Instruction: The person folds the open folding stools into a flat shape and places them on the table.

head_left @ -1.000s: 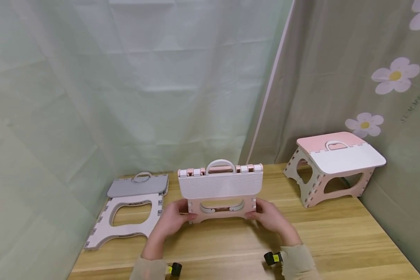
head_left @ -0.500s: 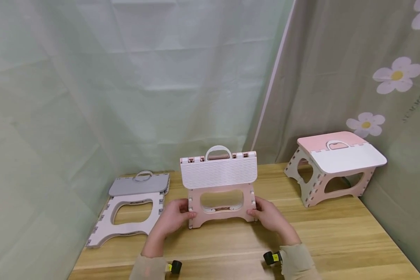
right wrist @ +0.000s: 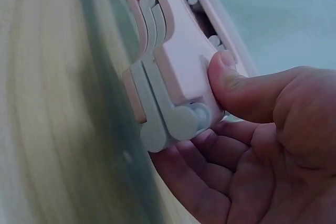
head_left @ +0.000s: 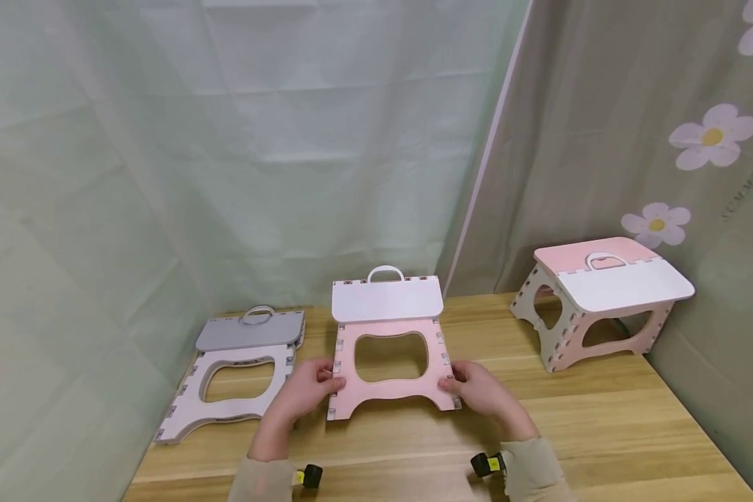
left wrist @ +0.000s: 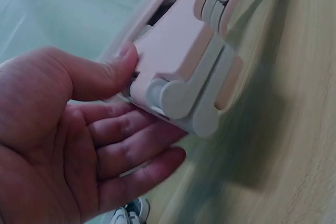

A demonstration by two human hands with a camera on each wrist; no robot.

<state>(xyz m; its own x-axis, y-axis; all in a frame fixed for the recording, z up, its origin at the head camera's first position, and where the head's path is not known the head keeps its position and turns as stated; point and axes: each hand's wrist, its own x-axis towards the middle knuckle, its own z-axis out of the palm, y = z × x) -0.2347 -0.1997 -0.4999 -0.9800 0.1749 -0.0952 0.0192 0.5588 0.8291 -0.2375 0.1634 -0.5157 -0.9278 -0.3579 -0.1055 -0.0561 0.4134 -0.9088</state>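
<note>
Pink-and-white folding stool (head_left: 379, 327), collapsed flat, was held over the wooden table (head_left: 401, 453), between a grey-and-white folded stool (head_left: 245, 338) and an opened stool (head_left: 624, 287) standing at far right. Left hand (head_left: 307, 385) gripped its left edge; right hand (head_left: 479, 388) gripped its right edge.

Wood-grain tabletop (head_left: 571, 432)
Folded grey stool (head_left: 249, 333) lies flat at left; unfolded pink-and-white stool (head_left: 624, 284) stands at right rear.

Pale green curtain (head_left: 301, 153) behind a wood-grain table (head_left: 615, 432)
</note>
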